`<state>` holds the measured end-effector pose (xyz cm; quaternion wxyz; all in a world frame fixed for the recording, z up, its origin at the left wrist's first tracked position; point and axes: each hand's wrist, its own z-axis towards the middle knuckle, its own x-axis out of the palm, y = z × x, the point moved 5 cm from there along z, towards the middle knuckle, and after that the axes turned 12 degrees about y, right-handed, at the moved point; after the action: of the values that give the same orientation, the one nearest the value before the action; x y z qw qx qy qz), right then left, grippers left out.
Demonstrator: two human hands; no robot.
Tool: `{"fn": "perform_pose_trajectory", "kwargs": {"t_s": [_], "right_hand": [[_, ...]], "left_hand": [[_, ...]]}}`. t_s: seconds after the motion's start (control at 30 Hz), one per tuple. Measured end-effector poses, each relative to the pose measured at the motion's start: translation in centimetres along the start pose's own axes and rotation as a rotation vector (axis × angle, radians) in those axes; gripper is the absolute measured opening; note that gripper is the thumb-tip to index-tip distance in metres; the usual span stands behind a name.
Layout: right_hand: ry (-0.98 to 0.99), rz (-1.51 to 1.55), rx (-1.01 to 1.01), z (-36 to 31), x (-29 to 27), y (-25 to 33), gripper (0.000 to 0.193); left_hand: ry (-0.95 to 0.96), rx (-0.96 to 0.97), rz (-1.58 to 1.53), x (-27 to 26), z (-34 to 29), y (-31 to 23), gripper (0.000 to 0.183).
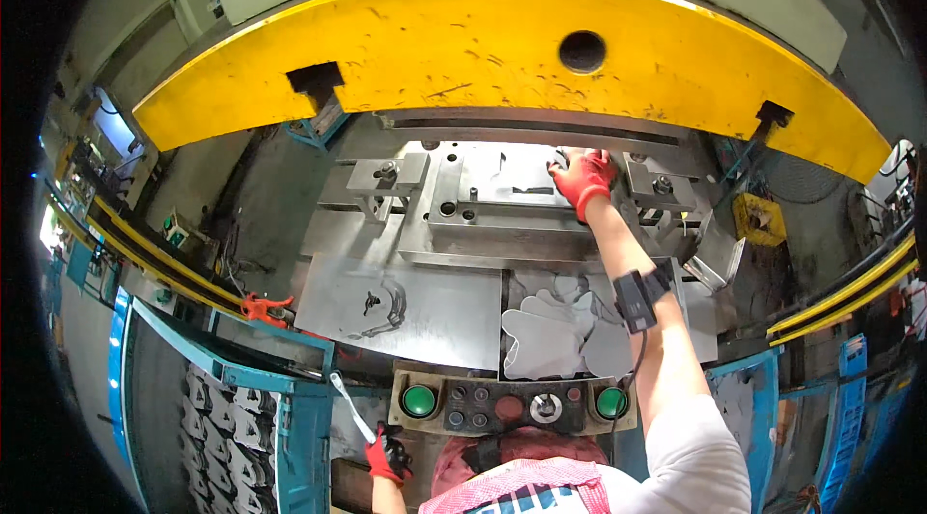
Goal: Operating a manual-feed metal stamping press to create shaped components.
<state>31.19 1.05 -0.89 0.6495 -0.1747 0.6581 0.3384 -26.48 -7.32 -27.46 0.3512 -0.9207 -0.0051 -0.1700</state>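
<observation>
My right hand (582, 176), in a red glove, reaches over the right end of the bright metal die plate (483, 176) in the press. Its fingers are bent in toward the plate, and what they grip is too small to make out. Down at the lower left, my left hand (388, 457), also gloved in red, is closed around a slim white stick-like tool (353, 409) that points up and left. Flat grey metal blanks (550, 326) lie overlapped on the bench, below my right forearm.
Above the die hangs the yellow press ram (454, 46). Metal clamps (386, 176) flank the plate. The control panel (507, 406) with green buttons stands before me. At the left are an orange-red clamp-like tool (266, 308) and a blue rack with stacked metal parts (230, 427).
</observation>
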Motion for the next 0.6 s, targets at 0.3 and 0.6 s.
{"fn": "perform_pose_trajectory", "kwargs": {"t_s": [0.3,0.6], "right_hand": [[-0.396,0.407,0.116,-23.2,0.5,-16.8,0.046],[-0.002,1.302,0.715,-43.0,32.1,-37.8,0.039]], "left_hand": [[-0.263,0.233,0.634,-3.9,10.7,0.8,0.046],[-0.053,-0.135,0.540,2.4,9.3,-0.6,0.068]]}}
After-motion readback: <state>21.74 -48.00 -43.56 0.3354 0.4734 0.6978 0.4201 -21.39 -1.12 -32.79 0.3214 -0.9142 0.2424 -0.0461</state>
